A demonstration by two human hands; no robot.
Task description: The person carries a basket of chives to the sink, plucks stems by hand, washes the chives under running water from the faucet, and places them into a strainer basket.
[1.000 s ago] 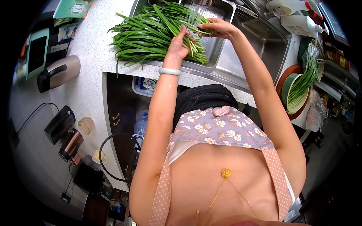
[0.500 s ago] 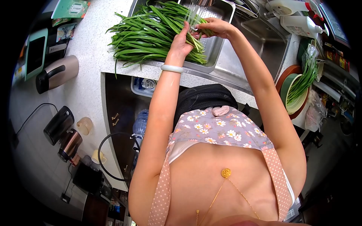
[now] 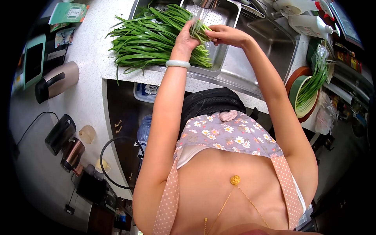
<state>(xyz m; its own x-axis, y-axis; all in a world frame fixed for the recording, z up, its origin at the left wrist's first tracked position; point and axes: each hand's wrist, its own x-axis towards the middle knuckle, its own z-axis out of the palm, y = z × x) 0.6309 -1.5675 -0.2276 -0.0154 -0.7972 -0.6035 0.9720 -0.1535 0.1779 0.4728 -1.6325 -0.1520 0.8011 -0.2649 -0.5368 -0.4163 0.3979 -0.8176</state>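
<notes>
Bright green, the long flat stalks (image 3: 152, 41) spread in a thick heap over the left part of the steel tray (image 3: 220, 58), their leafy ends spilling past its left edge and their paler ends pointing right, across the tray. I see the person's left hand (image 3: 187, 39) above the middle of the tray, closed around a small bunch near the pale ends, thumb raised along it; the other fingers are partly hidden, so I cannot tell how tightly they curl. A pale bangle (image 3: 178, 64) circles that wrist, at the near side of the tray. The right hand (image 3: 227, 36) comes in over the tray's right edge, thumb and fingertips drawn together in a narrow pinch on the pale ends of the same bunch. Clear water (image 3: 201, 19) falls onto the stalks from a metal tap (image 3: 206, 3) at the far side of the tray, running right where both hands meet. Just right of the tray lies a bare steel basin (image 3: 254, 62). Farther right of the tray, a green bowl (image 3: 296, 94) with a cream colander (image 3: 309, 107) sits in a reddish-brown basin (image 3: 291, 80), more thin green stems (image 3: 311, 88) lying across it. Well left of the tray, a metallic jug (image 3: 62, 80) with a black handle stands on the speckled white counter (image 3: 90, 51).
</notes>
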